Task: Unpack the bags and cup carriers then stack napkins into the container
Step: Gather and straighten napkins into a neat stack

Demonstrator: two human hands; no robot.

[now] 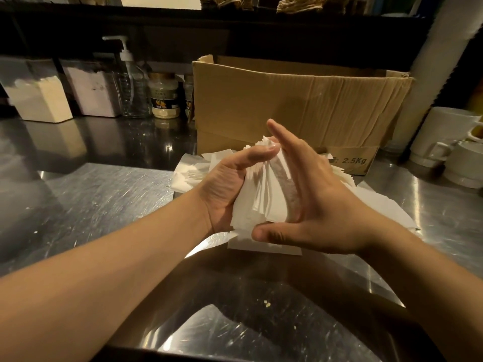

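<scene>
Over the counter, left hand grips a napkin stack, flat right hand pressing it.

Scratched, glossy steel counter; matt corrugated cardboard box; soft white paper napkins.

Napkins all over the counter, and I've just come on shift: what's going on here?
A person holds a stack of napkins above the steel counter. The left hand grips the stack; the right hand presses flat against its other side with straight fingers. More loose napkins lie below, in front of an open cardboard box.
</scene>
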